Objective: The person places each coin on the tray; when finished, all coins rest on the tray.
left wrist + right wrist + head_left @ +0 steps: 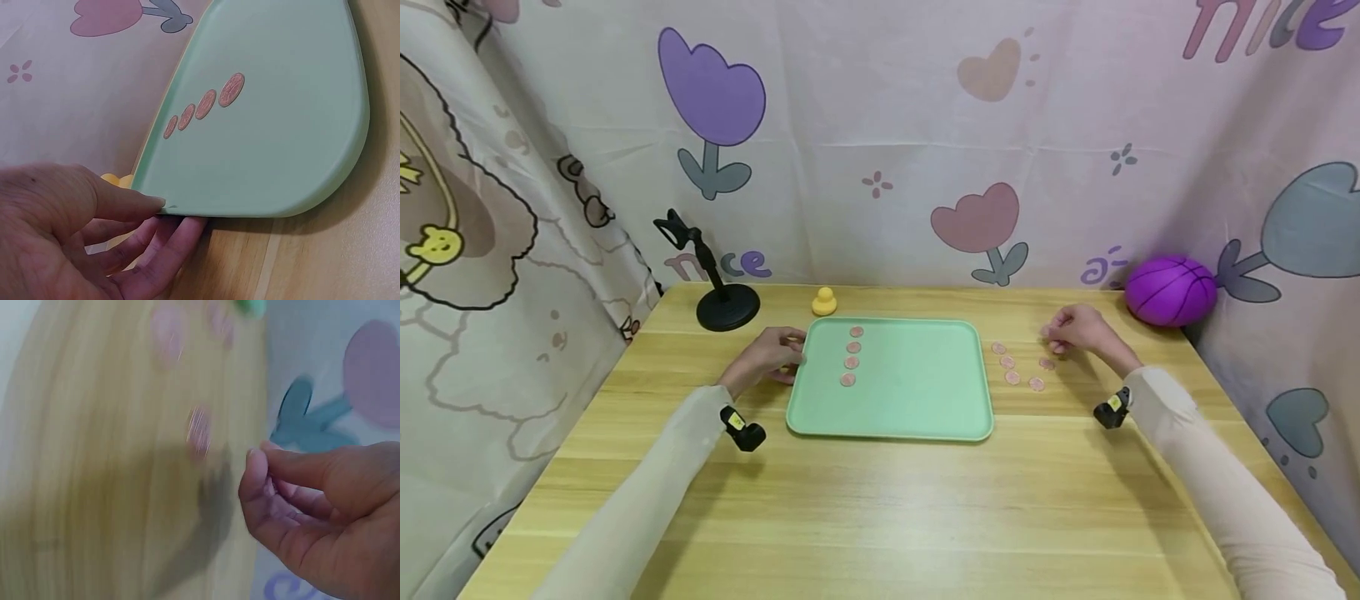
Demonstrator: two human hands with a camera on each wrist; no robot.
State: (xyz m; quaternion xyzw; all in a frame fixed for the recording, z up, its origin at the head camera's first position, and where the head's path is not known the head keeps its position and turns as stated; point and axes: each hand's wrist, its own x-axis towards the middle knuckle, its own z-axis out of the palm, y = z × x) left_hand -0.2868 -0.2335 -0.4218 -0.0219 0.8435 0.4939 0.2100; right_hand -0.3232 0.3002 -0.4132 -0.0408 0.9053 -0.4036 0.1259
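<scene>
Fingers are pinched beside coins [1007, 362] (right hand [1078, 329], hold unclear) and on tray [917, 383] (left hand [767, 355]); coin-picking seems in progress, precision called for.

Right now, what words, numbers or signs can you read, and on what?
"nice": wall cloth, top right.
"n…ce": wall cloth, black stand hiding a letter.
"a": wall cloth, left of the purple ball.
Too small or blurred: markings on the coins, yellow labels on the wrist cameras.

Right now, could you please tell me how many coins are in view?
9 coins: four on the tray, five on the table to its right; the right hand may hide another.
</scene>
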